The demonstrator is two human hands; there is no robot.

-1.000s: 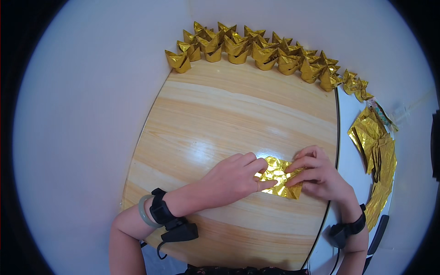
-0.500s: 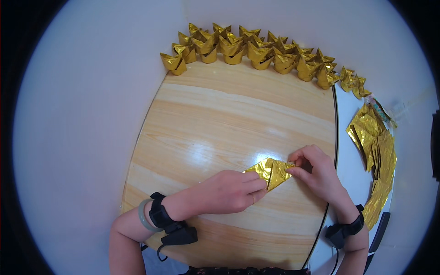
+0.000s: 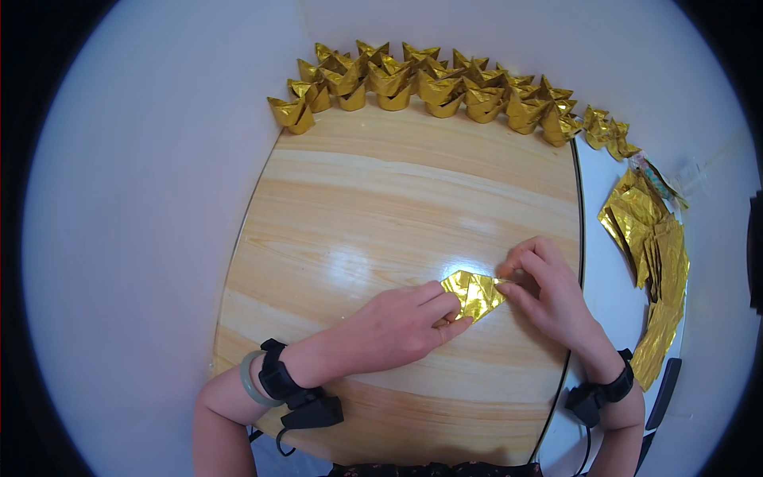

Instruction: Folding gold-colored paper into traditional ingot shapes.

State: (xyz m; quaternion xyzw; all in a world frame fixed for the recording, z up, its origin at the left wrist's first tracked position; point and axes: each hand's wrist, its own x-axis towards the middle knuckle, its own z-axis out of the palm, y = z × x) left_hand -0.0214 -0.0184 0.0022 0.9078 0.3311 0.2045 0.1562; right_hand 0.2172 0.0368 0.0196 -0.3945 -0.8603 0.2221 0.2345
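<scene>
A small folded piece of gold foil paper (image 3: 479, 297) lies just over the wooden table, held between both hands. My left hand (image 3: 409, 322) grips its left side, fingers closed with the thumb along the lower edge. My right hand (image 3: 543, 288) pinches the right corner between thumb and forefinger, the other fingers curled. Creases run across the paper's shiny face, and its left end is hidden under my left fingers.
Several folded gold paper ingots (image 3: 395, 86) stand in rows along the table's far edge. A fanned stack of gold foil sheets (image 3: 664, 266) lies on the white surface (image 3: 616, 274) at right. The wooden tabletop (image 3: 358, 207) stretches between.
The paper's right part is folded differently, its diagonal flap now lying as a smaller shape. My left fingers have shifted on it, and my right hand has moved slightly up. The view has shifted slightly.
</scene>
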